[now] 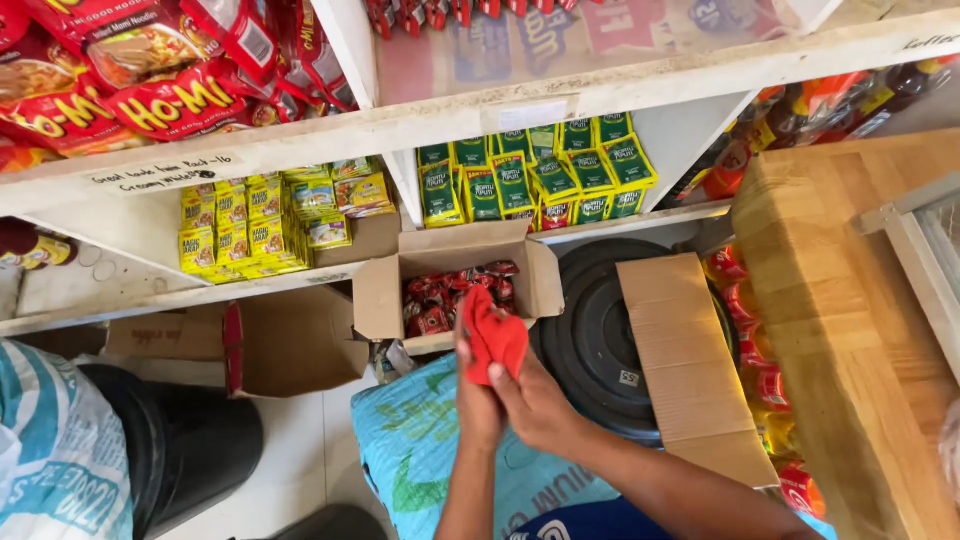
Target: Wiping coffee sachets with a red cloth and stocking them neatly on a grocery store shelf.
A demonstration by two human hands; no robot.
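Both hands meet over the open box [455, 270]: the left hand [478, 405] and right hand [535, 400] have their fingers clamped together on a bunch of red sachets [495, 338], held upright just in front of the box, which sits on a low ledge under the shelves. The bunch looks soft and slippery, so a loose pinch could, I judge, let some sachets slide out and drop onto the teal sack [420, 450] or into the gap beside the black tub [180, 440]. The box flaps stand open and the front one hangs past the ledge; a knock from a wrist could tip the box forward and spill the red sachets left inside it. The cardboard sheet [690, 365] lies loose across a dark round lid [590, 350] and could slip if bumped. On the shelf above the box, green packets [530, 180] stand in tight rows with a red band at the foot; left of them, yellow packets [250, 220] are stacked in small square piles. Top left, large red noodle packs [150, 70] with yellow lettering bulge over the shelf edge. A strip of white tape [165, 172] with handwriting runs along the shelf front below them, and a blank white label [530, 115] is stuck on the edge further right. Red and orange pouches [755, 370] line the gap beside a wooden counter [850, 330], with more orange ones behind it on the right shelf.
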